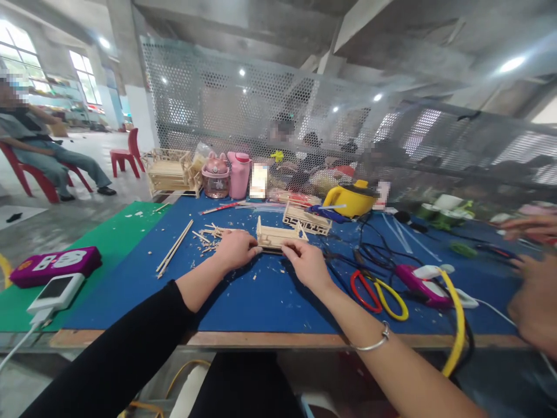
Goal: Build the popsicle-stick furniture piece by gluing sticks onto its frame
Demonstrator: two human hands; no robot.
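A small model made of wooden sticks (pixel 277 234) lies on the blue mat (pixel 261 296) in front of me. My left hand (pixel 236 248) is closed on the model's left end. My right hand (pixel 307 262) pinches its front right edge. Both hands rest on the mat. Loose stick offcuts (pixel 208 237) are scattered just left of my left hand. A second wooden stick frame (pixel 306 219) stands just behind the model.
Long sticks (pixel 174 247) lie at the left. Red and yellow scissors (pixel 378 292), a purple-and-white tool (pixel 424 283) and black cables sit at the right. A yellow pot (pixel 350 199), pink bottles (pixel 239 174) and a bigger wooden model (pixel 170 171) stand behind. Another person's hands (pixel 534 290) are at far right.
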